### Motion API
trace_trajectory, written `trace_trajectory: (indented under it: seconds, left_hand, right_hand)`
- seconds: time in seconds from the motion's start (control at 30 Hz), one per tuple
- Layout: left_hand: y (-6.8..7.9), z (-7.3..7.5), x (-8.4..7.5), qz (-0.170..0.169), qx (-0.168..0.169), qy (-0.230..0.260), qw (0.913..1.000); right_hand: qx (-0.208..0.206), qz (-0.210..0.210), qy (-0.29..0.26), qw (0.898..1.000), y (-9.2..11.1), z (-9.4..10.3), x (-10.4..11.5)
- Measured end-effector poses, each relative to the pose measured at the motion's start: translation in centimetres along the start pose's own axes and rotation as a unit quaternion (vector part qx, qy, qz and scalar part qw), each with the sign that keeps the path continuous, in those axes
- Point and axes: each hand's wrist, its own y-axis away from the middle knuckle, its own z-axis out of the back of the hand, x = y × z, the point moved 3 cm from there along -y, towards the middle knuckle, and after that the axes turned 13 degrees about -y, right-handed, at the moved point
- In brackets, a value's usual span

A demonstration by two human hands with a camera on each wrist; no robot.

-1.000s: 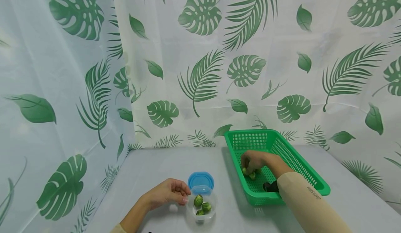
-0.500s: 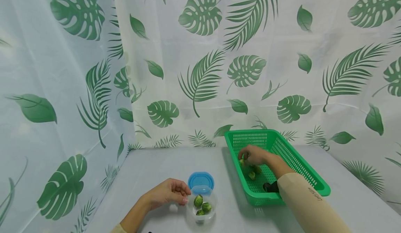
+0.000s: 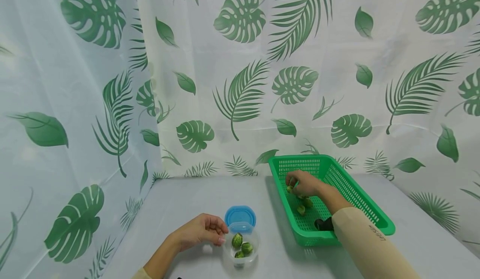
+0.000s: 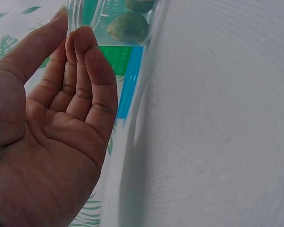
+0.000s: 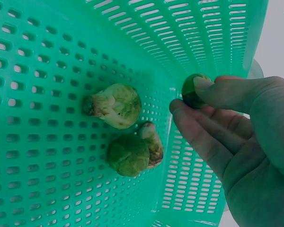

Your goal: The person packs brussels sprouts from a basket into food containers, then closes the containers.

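My right hand is inside the green basket, near its left wall. Its thumb and fingertips pinch a small Brussels sprout, held above the basket floor. Beneath it lie more sprouts: a pale one, a greener one and a browned one. On the table, my left hand touches the side of a clear plastic container with its thumb and fingertips, fingers loosely bent. Several sprouts sit in that container.
A blue lid lies flat just behind the clear container. The basket's raised walls surround my right hand. A black object shows at the right wrist, over the basket's near end. A leaf-print curtain hangs behind and beside the table.
My right hand has lifted a sprout away from the others and shifted slightly toward the basket's far end. More of the remaining sprouts show. The left hand and container have stayed put.
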Motion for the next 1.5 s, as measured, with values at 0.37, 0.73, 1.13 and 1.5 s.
trace_trajectory:
  seconds: [0.37,0.73,1.13,1.5]
  left_hand:
    - [0.0,0.0,0.0,-0.005,0.003,0.002,1.0]
    - [-0.1,0.0,0.3,-0.005,0.005,0.009,0.9999]
    - [-0.1,0.1,0.1,-0.002,0.002,0.011,0.9999]
    - [-0.1,0.1,0.2,-0.007,0.005,0.011,0.9999]
  right_hand:
    - [-0.028,0.039,-0.004,0.999,0.0,0.3,0.3]
    - [-0.066,0.059,-0.005,0.996,0.2,0.5,0.9]
    - [-0.108,0.082,-0.034,0.99,0.0,0.8,1.8]
    - [-0.128,0.111,-0.06,0.984,0.0,1.2,2.5]
